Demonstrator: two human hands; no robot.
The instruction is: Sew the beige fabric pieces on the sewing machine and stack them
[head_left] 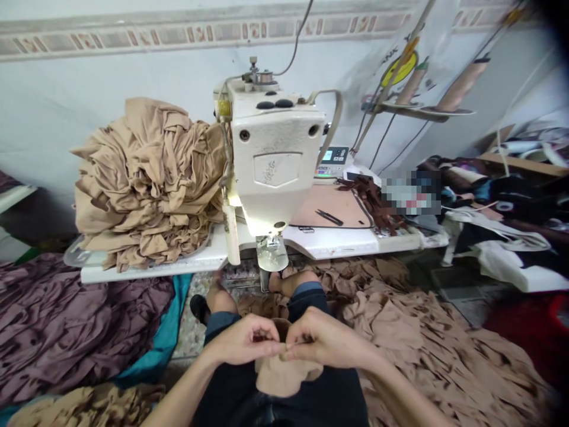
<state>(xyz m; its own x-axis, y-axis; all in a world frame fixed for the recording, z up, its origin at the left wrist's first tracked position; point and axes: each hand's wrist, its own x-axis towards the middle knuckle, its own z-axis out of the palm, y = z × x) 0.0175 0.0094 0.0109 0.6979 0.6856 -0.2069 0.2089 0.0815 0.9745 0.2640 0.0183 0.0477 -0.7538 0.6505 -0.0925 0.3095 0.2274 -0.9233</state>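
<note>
Logged from my remote station: my left hand and my right hand are both clenched in tight pinches, close together on the near side of the scene. Their fingertips meet at the centre, grasping the top edge of a thin beige fabric piece. That piece hangs down between the hands, over my dark shorts, and well apart from the machine. On the far side, a white industrial sewing machine head stands on a white desk, with its metal presser foot facing me. To the machine's left, a large heap of crumpled tan fabric sits on the desk. To its right lies a flat tan mat, carrying black thread snips, with a tangle of dark brown fabric strips just beside it. Below the desk, loose tan cut fabric pieces spread toward the near right, beside my right hand. On the near left, a mound of crumpled mauve fabric lies against a teal sheet.
</note>
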